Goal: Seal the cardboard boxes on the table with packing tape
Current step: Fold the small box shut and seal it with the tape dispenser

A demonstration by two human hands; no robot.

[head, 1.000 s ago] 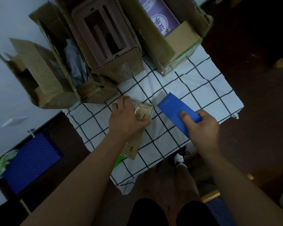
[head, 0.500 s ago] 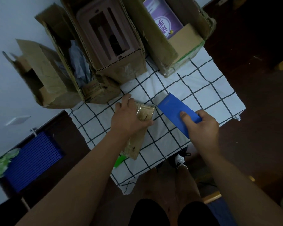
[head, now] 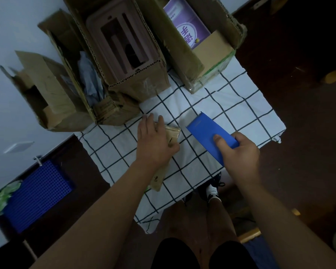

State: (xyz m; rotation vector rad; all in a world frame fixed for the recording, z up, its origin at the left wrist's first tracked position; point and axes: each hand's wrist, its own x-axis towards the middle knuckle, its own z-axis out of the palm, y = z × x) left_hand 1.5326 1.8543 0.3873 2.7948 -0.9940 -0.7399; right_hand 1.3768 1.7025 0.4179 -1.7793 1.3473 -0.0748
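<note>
A small flat cardboard box (head: 173,133) lies on the checked tablecloth (head: 217,105) near the front edge. My left hand (head: 153,144) lies on top of it, fingers spread forward and thumb at its right side. My right hand (head: 239,154) grips the near end of a flat blue tool (head: 204,133), thumb on top; its far end points toward the back left, just right of the small box. I see no tape roll.
Several open cardboard boxes stand at the back: one at the left (head: 52,98), a middle one holding a brown moulded insert (head: 122,41), and a right one holding a purple package (head: 186,30). A blue perforated basket (head: 37,193) sits low left. My legs are below the table edge.
The view has shifted slightly. My left hand's fingers have stretched a little further forward over the small box. My right hand and the blue tool have hardly moved.
</note>
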